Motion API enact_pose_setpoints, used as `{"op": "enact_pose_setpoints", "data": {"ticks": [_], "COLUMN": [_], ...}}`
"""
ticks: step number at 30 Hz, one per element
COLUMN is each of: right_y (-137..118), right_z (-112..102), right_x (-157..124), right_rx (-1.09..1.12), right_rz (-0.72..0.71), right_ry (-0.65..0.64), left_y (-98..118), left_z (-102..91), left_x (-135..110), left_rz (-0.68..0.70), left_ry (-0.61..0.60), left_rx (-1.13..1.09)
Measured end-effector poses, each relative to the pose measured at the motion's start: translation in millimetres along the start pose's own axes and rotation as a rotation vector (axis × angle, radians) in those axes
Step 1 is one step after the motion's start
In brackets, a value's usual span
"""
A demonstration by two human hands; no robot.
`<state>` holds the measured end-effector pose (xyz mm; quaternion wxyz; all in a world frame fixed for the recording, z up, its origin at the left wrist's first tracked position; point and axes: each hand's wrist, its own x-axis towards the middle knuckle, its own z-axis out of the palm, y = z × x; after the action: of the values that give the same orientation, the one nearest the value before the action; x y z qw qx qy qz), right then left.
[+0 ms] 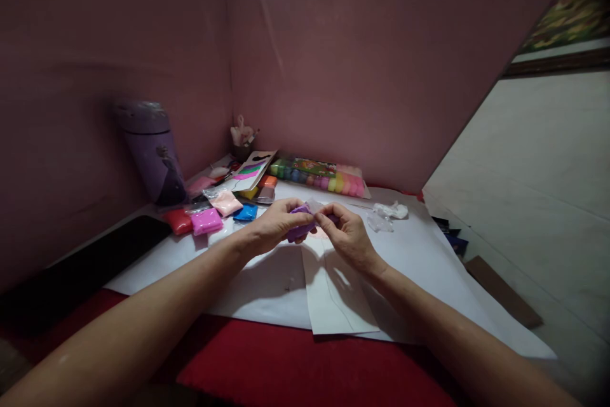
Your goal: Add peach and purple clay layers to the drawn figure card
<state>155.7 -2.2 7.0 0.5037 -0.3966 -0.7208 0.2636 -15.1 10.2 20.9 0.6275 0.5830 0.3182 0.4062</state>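
Between my two hands is a purple clay packet [300, 224], partly hidden by the fingers, with a bit of clear wrapper showing at its top. My left hand [276, 226] is closed around its left side. The fingers of my right hand [345, 232] pinch its right edge, close to the left thumb. Below the hands lies a white paper sheet [336, 299] with a thin curved line drawn on it and a pale peach patch near its top. To the left are a blue packet [246, 213], a pink packet [206, 221] and a peach packet [223, 201].
A purple tumbler [155, 159] stands at the left, beside a black flat object [95, 261]. Behind are a card with coloured stripes [250, 171], a pack of colourful clay [319, 175] and a small pot [242, 150]. Crumpled clear plastic [388, 213] lies at right.
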Motion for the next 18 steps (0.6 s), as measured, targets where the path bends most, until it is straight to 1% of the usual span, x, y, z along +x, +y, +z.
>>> {"op": "enact_pose_setpoints", "data": {"ticks": [11, 18], "right_y": [2.3, 4.5], "right_z": [-5.7, -3.3], "right_x": [3.2, 2.7], "right_rx": [0.001, 0.072], "right_rz": [0.020, 0.059], "right_ry": [-0.060, -0.072], "left_y": [-0.8, -1.6], "left_z": [-0.9, -1.7], "left_x": [0.7, 0.5], "left_rz": [-0.047, -0.053], "left_ry": [-0.011, -0.015], "left_rx": [0.067, 0.058]}}
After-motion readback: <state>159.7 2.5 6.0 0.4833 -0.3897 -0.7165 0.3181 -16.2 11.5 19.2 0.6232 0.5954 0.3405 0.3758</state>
